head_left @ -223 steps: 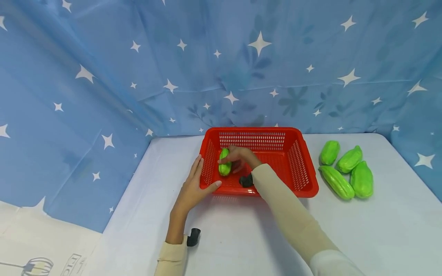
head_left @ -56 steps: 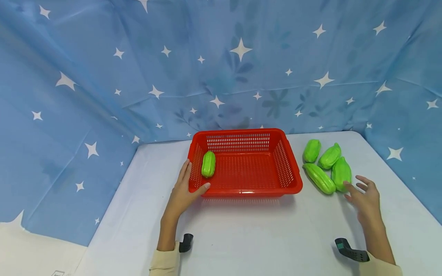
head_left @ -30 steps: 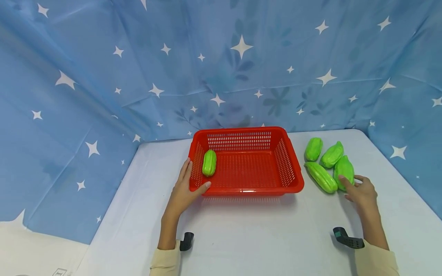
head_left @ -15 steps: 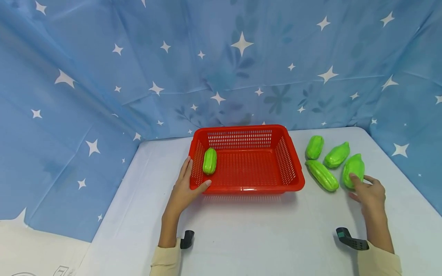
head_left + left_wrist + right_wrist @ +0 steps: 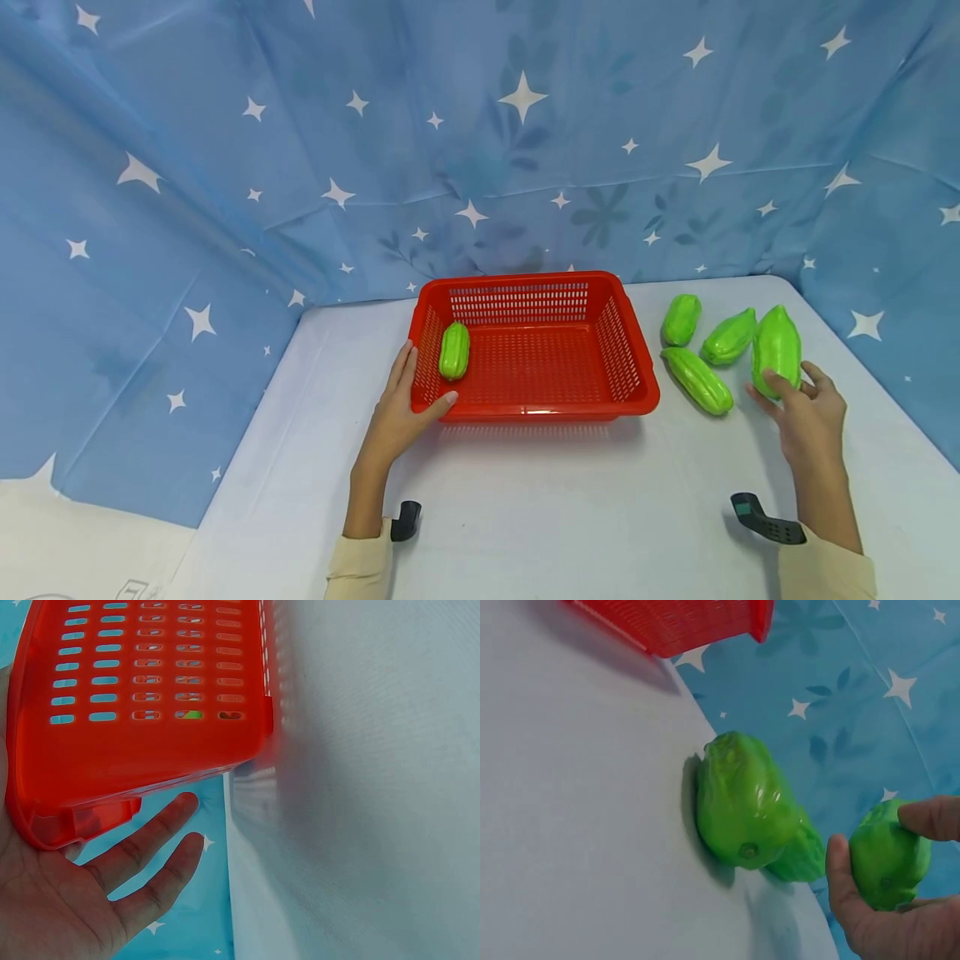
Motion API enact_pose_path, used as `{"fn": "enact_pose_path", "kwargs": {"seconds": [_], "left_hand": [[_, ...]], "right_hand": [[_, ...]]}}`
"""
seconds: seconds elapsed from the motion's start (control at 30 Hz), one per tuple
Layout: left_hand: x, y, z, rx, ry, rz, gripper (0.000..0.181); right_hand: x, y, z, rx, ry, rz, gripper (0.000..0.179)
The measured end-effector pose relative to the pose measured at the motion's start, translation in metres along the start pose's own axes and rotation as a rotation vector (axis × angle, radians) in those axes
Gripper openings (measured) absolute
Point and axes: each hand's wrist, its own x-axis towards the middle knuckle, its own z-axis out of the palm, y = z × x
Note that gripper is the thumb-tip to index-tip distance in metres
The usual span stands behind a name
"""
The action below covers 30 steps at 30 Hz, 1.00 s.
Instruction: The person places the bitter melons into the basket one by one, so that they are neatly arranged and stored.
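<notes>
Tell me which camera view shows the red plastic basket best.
The head view: the red plastic basket appears nearly whole, interior included, with the left hand covering a little. The left wrist view shows part of its outside, close up and cut off; the right wrist view, just a cropped part along the top.

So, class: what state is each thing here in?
Red perforated plastic basket: upright on white table
Ridged green vegetable inside basket: lying flat
Plump green vegetable: held, lifted
Long curved green vegetable: lying loose
Two shorter green vegetables: lying loose
Left grip: touching basket, fingers extended
Right grip: pinching plump vegetable
Blue starry curtain: creased
</notes>
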Motion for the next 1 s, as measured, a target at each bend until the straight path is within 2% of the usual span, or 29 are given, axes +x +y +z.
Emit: {"fn": "enact_pose_path", "kwargs": {"seconds": [0.1, 0.23, 0.37, 0.47, 0.63, 0.83, 1.0], "left_hand": [[0.0, 0.0, 0.0, 0.001, -0.001, -0.001, 0.102], [-0.001, 0.001, -0.001, 0.002, -0.005, -0.007, 0.102], [0.0, 0.001, -0.001, 0.008, -0.006, -0.013, 0.102], [0.001, 0.0, -0.001, 0.014, -0.006, -0.011, 0.102], [0.001, -0.001, 0.0, 0.011, -0.002, -0.003, 0.103], [0.001, -0.001, 0.0, 0.003, -0.005, -0.001, 0.103], [0.001, 0.0, -0.001, -0.002, -0.006, -0.007, 0.103]], "right_hand": [[-0.003, -0.004, 0.002, 0.17, -0.073, -0.023, 0.09], [-0.007, -0.01, 0.006, 0.385, -0.152, -0.012, 0.083], [-0.01, -0.014, 0.008, 0.527, -0.247, -0.041, 0.077], [-0.013, -0.015, 0.009, 0.592, -0.361, -0.096, 0.07], [-0.018, -0.014, 0.014, 0.55, -0.52, -0.143, 0.062], [-0.023, -0.012, 0.023, 0.452, -0.579, -0.198, 0.064], [-0.027, -0.013, 0.032, 0.373, -0.641, -0.29, 0.069]]}}
